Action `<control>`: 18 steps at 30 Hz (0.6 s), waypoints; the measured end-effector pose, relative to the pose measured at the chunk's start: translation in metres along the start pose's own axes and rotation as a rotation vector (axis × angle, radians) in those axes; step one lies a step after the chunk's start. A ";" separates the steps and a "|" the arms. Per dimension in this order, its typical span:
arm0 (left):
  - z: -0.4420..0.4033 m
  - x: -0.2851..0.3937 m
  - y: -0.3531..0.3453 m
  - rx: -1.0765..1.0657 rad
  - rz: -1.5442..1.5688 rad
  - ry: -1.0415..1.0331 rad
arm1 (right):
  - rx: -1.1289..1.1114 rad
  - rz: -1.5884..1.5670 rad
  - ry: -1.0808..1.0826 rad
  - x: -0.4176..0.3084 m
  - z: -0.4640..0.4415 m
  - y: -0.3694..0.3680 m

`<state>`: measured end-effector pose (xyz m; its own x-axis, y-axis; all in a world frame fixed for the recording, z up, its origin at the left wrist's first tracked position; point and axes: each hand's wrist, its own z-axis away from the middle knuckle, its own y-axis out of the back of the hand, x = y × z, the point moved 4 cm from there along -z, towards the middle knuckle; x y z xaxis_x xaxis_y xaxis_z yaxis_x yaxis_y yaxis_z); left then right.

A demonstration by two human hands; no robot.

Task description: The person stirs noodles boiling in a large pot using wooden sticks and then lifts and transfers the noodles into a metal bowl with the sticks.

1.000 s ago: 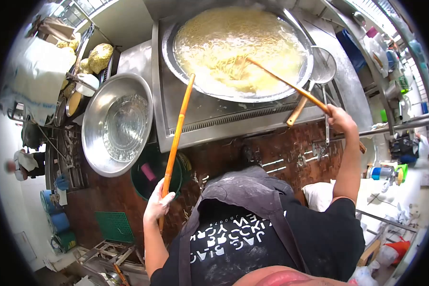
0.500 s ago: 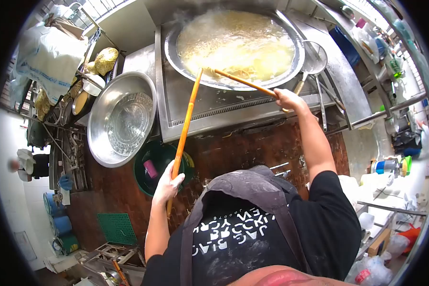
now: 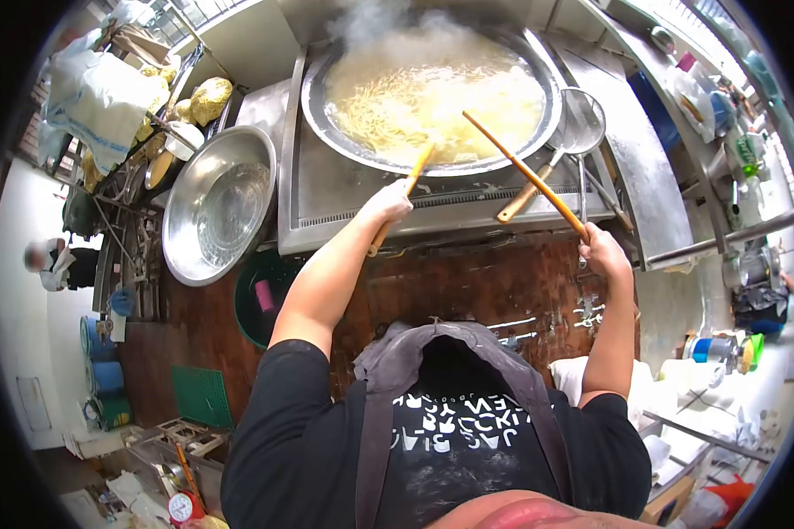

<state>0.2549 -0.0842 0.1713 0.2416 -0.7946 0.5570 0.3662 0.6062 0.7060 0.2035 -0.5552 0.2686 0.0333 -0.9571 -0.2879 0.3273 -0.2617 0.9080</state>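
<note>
My left hand (image 3: 390, 204) is closed around a long wooden stick (image 3: 422, 166); its far end reaches over the rim into the noodles. In my right hand (image 3: 605, 252) a second long wooden stick (image 3: 529, 175) slants up to the left, its tip over the middle of the pot. Whether that tip touches the water I cannot tell. Pale noodles (image 3: 370, 110) float in the cloudy, steaming water of the large round pot (image 3: 313, 117). Right of the pot lies a mesh strainer (image 3: 580, 119), its wooden handle (image 3: 522, 199) beneath the right stick.
A big metal basin (image 3: 181, 216) stands left of the stove (image 3: 313, 212). Below it, a dark green tub (image 3: 247, 304) holds a pink object (image 3: 264, 295). Shelves with bags and containers line the right side. Another person (image 3: 66, 263) is at the far left.
My left hand has moved up and right toward the pot with its stick. My right hand has drawn back down and right; its stick's tip now lies farther right over the pot.
</note>
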 end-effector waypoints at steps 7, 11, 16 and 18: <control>0.126 -0.053 -0.019 0.078 0.198 -0.011 | 0.088 -0.312 0.051 0.039 0.009 -0.049; 0.205 -0.137 -0.028 0.095 0.164 0.172 | 0.143 -0.363 0.164 0.069 0.020 -0.143; 0.247 -0.197 -0.051 0.046 0.167 0.293 | 0.136 -0.514 0.108 0.052 0.036 -0.224; 0.248 -0.202 -0.047 0.047 0.231 0.260 | 0.107 -0.552 0.082 0.022 0.027 -0.226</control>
<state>-0.0336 0.0559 0.1345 0.5364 -0.6147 0.5783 0.2350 0.7669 0.5972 0.1049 -0.5210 0.0653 -0.0413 -0.6631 -0.7474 0.2196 -0.7357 0.6407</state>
